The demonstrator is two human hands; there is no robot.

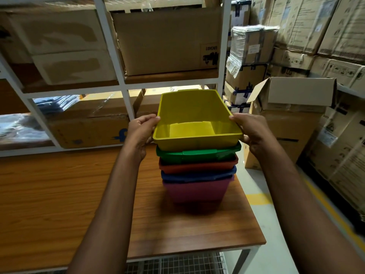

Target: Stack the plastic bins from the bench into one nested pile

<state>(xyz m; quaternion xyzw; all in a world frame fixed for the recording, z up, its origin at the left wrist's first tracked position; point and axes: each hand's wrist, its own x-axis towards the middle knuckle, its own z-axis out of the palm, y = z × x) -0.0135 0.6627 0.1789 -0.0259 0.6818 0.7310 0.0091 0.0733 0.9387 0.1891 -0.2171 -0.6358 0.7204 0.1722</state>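
From the head view, we look down our two forearms at a pile of plastic bins standing on the wood-topped bench (pixel 59 194), close to its right edge and nearer the far right corner than the near one. At the bottom sits a purple rectangular plastic bin (pixel 197 191). Nested in it are a blue bin (pixel 197 175), a red-orange bin (pixel 197 166) and a green bin (pixel 197 154), each showing little more than its rim. On top is a yellow rectangular plastic bin (pixel 197 119), empty, its mouth facing up.

The yellow bin lies straight ahead of us, between the hands, its long axis running away from us toward the white metal shelf rack (pixel 110 56) behind the bench. More of its wall shows than of the bins below, so we judge it is not yet pushed fully home in the green one. What it needs, we think, is a straight downward press along both long sides at once.

Our left hand (pixel 141 131) grasps the left long rim near the bin's near corner, thumb on top of the rim and fingers curled beneath. Our right hand (pixel 250 133) grips the right long rim at the matching spot in the same way. Both hands are equally near the bin, and neither is released.

Cardboard boxes (pixel 167 42) fill the rack, and more cartons (pixel 292 107) are stacked on the floor beyond the bench's right edge.
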